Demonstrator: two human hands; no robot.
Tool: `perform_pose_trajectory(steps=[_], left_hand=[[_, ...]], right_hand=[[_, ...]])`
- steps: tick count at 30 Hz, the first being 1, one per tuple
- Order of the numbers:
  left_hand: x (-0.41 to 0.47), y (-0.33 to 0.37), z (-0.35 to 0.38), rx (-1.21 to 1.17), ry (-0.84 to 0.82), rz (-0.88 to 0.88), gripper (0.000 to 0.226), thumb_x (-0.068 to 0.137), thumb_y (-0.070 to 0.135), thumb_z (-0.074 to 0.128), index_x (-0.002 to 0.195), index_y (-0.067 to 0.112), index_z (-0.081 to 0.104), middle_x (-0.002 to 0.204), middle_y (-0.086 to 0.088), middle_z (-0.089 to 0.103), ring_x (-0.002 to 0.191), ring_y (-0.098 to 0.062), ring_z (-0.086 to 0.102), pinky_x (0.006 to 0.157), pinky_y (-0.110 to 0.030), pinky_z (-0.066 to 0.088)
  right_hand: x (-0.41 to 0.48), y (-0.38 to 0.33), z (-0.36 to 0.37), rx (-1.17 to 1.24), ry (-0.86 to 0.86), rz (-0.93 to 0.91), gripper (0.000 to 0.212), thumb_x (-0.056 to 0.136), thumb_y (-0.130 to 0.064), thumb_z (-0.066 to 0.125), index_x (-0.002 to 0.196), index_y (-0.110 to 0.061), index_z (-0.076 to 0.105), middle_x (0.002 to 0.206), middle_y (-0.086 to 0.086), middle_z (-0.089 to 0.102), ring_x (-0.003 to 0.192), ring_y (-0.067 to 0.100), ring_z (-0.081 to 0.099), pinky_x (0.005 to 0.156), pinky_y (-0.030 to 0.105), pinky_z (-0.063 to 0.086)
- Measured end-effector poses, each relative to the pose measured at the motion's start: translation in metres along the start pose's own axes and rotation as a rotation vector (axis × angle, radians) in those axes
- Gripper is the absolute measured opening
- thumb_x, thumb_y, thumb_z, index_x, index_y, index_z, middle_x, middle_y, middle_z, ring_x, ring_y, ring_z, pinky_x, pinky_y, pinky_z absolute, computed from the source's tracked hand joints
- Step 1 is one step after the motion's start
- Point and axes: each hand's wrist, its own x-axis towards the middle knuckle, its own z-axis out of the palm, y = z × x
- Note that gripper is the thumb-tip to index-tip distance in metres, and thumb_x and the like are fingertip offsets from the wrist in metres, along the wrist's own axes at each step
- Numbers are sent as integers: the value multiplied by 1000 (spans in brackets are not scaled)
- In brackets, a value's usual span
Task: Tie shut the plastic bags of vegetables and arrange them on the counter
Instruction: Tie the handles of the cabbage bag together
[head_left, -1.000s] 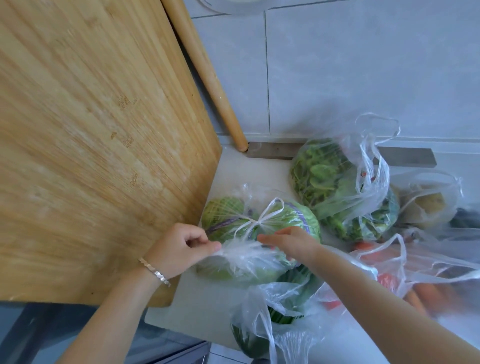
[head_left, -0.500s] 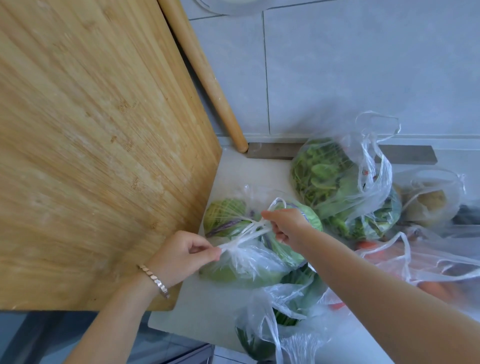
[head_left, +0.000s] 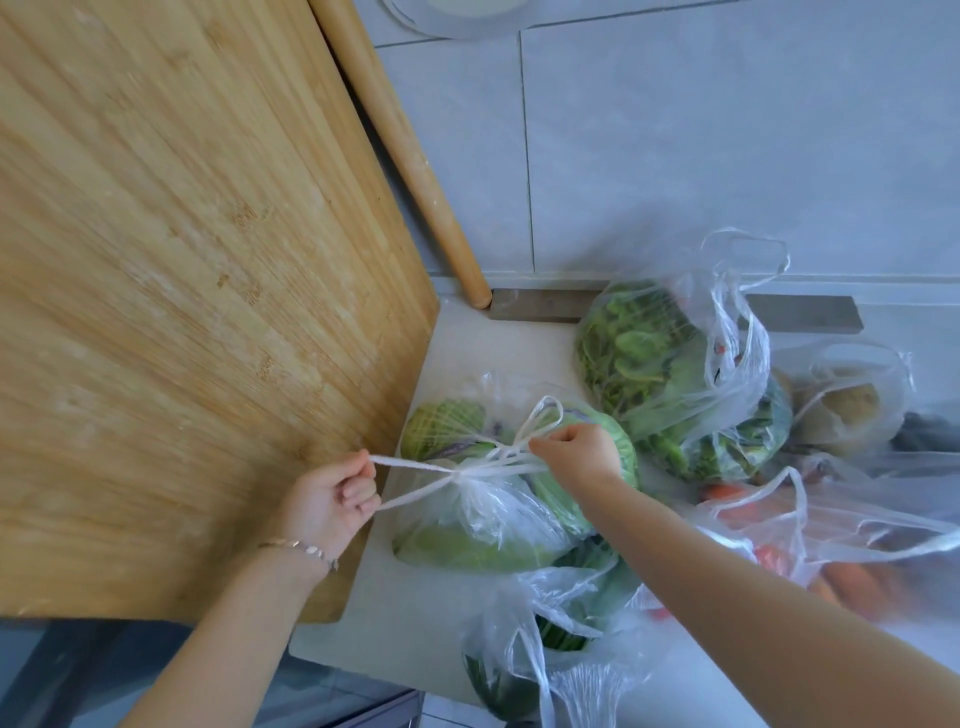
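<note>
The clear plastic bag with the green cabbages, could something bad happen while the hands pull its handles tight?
Maybe. The left hand and right hand stretch the handles of the clear plastic bag of green cabbages into thin cords, so the film might tear if pulled harder. The left hand sits right beside the big bamboo cutting board, so a slip could knock it. The open clear bag of orange carrots lies close by the right forearm and could get nudged.
</note>
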Motion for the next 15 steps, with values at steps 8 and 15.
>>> perform_pose_trajectory(steps=[8, 15], left_hand=[[-45, 12, 70, 1721, 71, 717, 53, 78, 14, 56, 129, 22, 41, 146, -7, 19, 134, -30, 22, 109, -41, 24], [-63, -45, 79, 2053, -998, 641, 51, 70, 10, 61, 114, 35, 57, 154, 4, 10, 140, -16, -1, 112, -40, 1]], right_hand=[[-31, -27, -78, -307, -182, -381, 43, 84, -41, 60, 119, -21, 47, 106, -3, 56, 93, 13, 57, 77, 24, 48], [-55, 19, -117, -1096, -325, -457, 51, 77, -47, 65, 121, -27, 48, 109, -6, 48, 108, 12, 44, 98, 30, 42]])
